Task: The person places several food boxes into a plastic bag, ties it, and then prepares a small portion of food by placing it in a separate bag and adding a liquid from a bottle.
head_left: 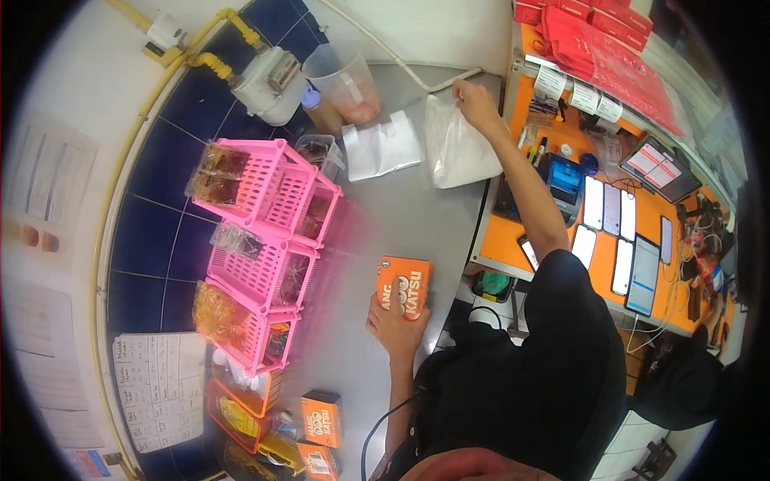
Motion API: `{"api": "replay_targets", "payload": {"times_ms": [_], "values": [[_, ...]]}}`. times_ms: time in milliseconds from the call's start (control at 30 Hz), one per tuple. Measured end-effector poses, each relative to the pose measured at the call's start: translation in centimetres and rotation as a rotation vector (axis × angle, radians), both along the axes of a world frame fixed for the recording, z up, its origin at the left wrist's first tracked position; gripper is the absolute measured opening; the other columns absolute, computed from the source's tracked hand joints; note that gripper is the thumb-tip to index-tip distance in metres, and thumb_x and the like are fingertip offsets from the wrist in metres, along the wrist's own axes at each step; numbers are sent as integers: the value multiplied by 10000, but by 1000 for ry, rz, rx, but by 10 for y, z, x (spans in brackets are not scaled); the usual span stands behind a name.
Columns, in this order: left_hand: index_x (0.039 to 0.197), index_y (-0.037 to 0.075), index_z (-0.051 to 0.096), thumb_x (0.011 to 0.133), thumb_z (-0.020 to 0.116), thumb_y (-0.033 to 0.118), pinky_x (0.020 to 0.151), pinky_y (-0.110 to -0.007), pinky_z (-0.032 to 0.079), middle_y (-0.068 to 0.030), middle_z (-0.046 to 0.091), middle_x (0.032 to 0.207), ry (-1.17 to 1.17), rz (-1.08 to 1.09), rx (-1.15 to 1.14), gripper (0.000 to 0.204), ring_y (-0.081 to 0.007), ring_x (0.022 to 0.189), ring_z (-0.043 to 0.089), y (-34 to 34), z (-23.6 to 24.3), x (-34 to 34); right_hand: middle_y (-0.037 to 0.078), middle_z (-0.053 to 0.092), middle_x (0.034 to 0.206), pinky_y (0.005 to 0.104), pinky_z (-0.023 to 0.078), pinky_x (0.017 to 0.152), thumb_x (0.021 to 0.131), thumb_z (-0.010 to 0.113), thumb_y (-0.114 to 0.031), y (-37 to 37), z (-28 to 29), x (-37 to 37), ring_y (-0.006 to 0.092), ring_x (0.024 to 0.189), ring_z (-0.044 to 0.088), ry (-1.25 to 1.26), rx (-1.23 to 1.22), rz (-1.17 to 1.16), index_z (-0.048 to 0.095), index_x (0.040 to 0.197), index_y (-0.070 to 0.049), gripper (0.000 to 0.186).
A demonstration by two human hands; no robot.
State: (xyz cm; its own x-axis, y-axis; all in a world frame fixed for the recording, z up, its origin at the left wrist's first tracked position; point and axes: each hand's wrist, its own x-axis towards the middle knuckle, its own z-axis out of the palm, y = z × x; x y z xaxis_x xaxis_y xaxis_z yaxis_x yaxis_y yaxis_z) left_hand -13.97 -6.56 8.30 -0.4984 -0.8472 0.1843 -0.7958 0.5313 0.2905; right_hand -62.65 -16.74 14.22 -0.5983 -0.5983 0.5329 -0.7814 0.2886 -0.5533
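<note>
At the middle of the steel counter [353,208], my left hand [393,325] grips an orange box [405,276] with white printing. My right arm reaches to the back of the counter, where my right hand [469,100] pinches the top of a bundle of clear-white plastic bags [457,152]. A smaller stack of white bags [377,148] lies to its left. More orange boxes [321,405] rest near the lower edge, left of my left forearm.
Pink stacked baskets [269,200] with packets line the tiled wall at left, near a clear pitcher [345,84], gas meter [273,84] and orange tray [241,385]. An orange desk [513,240] at right holds phones [609,208], a printer [561,188] and red packages [601,72].
</note>
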Motion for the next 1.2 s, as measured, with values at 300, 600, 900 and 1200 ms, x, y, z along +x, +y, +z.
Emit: {"api": "replay_targets", "payload": {"times_ms": [300,600,900,1200], "values": [[1493,318,500,654,778,480,1029,-495,351,-207,466,1372,36,13,30,899,-355,1252,488,2,6,0,198,683,897,523,515,769,929,467,-92,-13,102,-5,442,889,658,417,67,-5,615,997,-43,171],[1491,298,496,673,763,473,1064,-519,330,-201,447,1402,63,0,33,879,-368,1296,449,3,5,7,213,676,988,491,517,830,937,498,-82,-16,214,-36,368,959,670,553,-216,-196,623,1153,-63,251],[1527,315,445,685,776,474,1133,-541,245,-214,411,1457,29,43,99,919,-378,1345,420,2,-7,14,161,683,876,490,541,729,886,541,-72,-32,228,26,368,821,684,467,-596,-329,632,1116,-108,251],[1550,103,381,888,712,538,1205,-616,64,-244,352,1571,354,-186,413,859,-383,1512,250,-12,-5,24,170,695,990,487,530,803,847,523,-6,20,208,43,369,960,679,253,-403,-204,639,1153,-90,338]]}}
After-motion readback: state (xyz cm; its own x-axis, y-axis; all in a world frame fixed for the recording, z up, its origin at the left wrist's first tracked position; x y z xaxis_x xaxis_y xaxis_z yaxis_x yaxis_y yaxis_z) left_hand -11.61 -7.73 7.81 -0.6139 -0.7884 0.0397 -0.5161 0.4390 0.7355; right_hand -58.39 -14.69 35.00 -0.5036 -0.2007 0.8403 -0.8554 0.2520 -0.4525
